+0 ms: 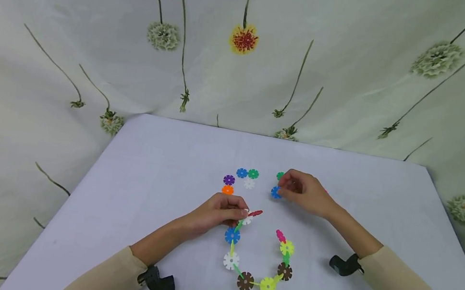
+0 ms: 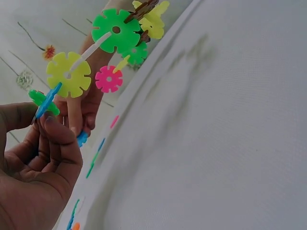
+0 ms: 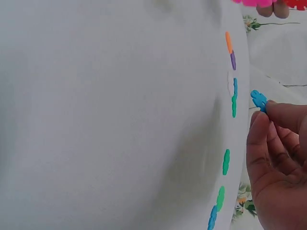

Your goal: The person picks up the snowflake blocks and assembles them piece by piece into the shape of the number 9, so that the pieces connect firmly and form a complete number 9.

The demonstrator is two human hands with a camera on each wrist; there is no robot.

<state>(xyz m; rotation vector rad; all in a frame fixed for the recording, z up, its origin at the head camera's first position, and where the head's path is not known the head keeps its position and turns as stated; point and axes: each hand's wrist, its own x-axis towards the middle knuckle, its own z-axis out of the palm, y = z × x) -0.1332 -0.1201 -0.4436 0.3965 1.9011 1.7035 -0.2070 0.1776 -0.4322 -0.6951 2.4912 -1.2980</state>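
Chain (image 1: 242, 281) of notched discs starts at the left hand (image 1: 224, 209), runs down from there, bends to that hand's right and comes back up to a pink disc (image 1: 281, 236), its other end, below the right hand (image 1: 302, 191). The left hand pinches the chain at its upper end between thumb and fingers; a red disc (image 1: 255, 213) juts out just right of the fingertips. The right hand, farther out and to the right of the left one, pinches a blue disc (image 1: 275, 192) between thumb and forefinger, off the table (image 1: 161, 155).

Just beyond the left hand, an orange disc (image 1: 227, 190) and a purple disc (image 1: 229, 178) lie touching on the table; a little farther out are a white disc (image 1: 248, 185) and a joined-looking blue and green pair (image 1: 253, 172). A green disc (image 1: 280, 175) shows just past the right fingertips. A scrap of pink peeks out right of the right hand, mostly hidden. Behind each hand a beige sleeve (image 1: 107, 275) wears a black camera (image 1: 160, 285). Flowered cloth (image 1: 353, 82) hangs well beyond both hands.
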